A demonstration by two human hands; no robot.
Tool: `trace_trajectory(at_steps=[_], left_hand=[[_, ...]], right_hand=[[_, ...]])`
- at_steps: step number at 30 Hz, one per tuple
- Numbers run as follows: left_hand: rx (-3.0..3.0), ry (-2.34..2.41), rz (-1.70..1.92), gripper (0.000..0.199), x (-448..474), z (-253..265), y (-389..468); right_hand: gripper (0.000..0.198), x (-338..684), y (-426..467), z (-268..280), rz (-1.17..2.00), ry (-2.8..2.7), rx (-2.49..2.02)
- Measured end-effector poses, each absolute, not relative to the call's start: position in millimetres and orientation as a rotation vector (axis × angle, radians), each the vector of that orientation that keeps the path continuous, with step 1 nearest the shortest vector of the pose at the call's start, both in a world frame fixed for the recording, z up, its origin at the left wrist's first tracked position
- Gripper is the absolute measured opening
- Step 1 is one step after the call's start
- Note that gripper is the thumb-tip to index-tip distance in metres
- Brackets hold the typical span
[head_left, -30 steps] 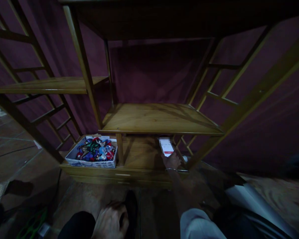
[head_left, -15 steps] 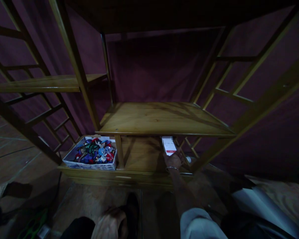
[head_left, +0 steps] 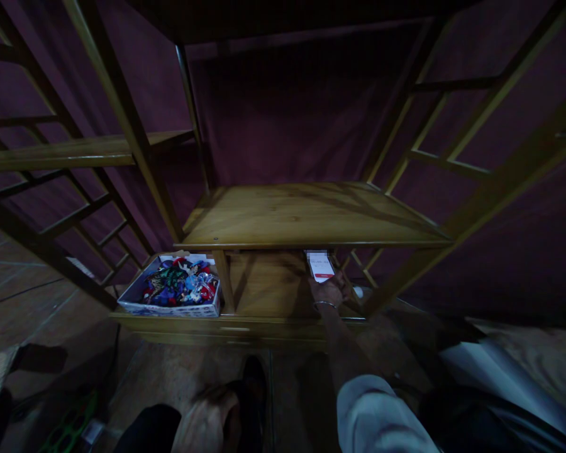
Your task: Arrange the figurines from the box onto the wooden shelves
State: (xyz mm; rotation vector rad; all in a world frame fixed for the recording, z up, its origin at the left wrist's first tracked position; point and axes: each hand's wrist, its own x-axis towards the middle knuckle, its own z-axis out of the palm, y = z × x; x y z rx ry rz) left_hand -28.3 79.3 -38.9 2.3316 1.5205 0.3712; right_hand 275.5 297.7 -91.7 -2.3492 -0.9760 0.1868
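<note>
My right hand [head_left: 330,290] reaches into the low compartment of a wooden shelf unit and grips a smartphone [head_left: 321,267] with its lit white screen facing up. A red bar crosses the lower part of the screen, and the upper part is blurred out. A thin bracelet [head_left: 325,304] circles my right wrist. Low in the view, my left hand [head_left: 207,415] is by my legs, close to my dark trousers. Its fingers are dim and partly hidden, so their grip is unclear.
A patterned box [head_left: 170,308] of colourful small items in clear wrapping stands left of the low compartment. Above my right hand runs a wooden shelf board [head_left: 287,217]. Slanted posts and lattice frame both sides. A white sheet [head_left: 495,377] lies at the right, and a cable crosses the floor at left.
The view has shifted slightly, so the shelf unit, box and phone appear a little higher. My right hand keeps its hold on the smartphone, and my left hand stays by my legs.
</note>
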Motion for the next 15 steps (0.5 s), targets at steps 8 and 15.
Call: trace_trajectory(at_steps=[8, 15], left_hand=[[2.277, 1.587, 0.279, 0.025, -20.7, -27.9, 79.7], [2.259, 1.597, 0.296, 0.023, -23.3, -30.3, 78.2]], right_hand=[[0.086, 274.0, 299.4, -91.2, 0.18, -0.95, -2.385], [0.084, 275.3, 297.7, -94.5, 0.137, -0.983, -2.392]])
